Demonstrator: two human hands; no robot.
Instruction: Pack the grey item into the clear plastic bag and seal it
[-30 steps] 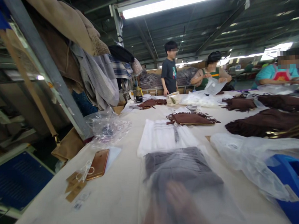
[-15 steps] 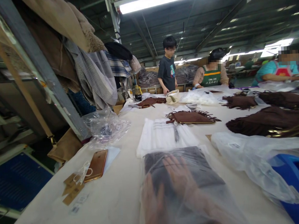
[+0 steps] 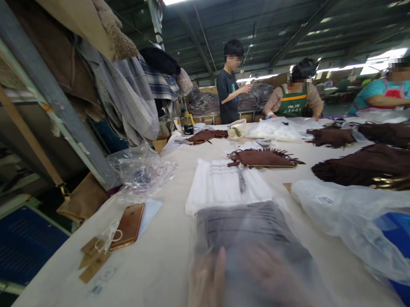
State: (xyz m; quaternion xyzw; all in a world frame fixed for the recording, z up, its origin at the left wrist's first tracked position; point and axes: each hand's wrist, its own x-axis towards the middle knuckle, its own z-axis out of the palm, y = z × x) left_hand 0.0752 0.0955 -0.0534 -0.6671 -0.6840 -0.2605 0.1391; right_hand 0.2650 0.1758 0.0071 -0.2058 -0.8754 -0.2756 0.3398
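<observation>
A dark grey, soft-looking flat item in a translucent plastic bag [image 3: 245, 222] lies on the table in front of me. My left hand [image 3: 209, 281] rests along its near left part, fingers stretched out and thumb apart. Over the middle right of it is my right hand [image 3: 268, 267], smeared by motion, with its fingers extended flat. Both hands look hazy, as if under the bag's film; I cannot tell how much of them is inside. Just beyond lies a stack of white plastic bags [image 3: 227, 184].
Brown fringed pouches [image 3: 265, 158] lie farther back. At left are a phone [image 3: 129, 225], cardboard tags [image 3: 93, 260] and crumpled clear plastic [image 3: 142, 170]. A blue container [image 3: 407, 253] partly under a plastic bag [image 3: 348, 210] stands at right. Several people work across the table.
Both hands have slid toward me over the bagged item, uncovering its far part. The standing person at the back has raised a forearm.
</observation>
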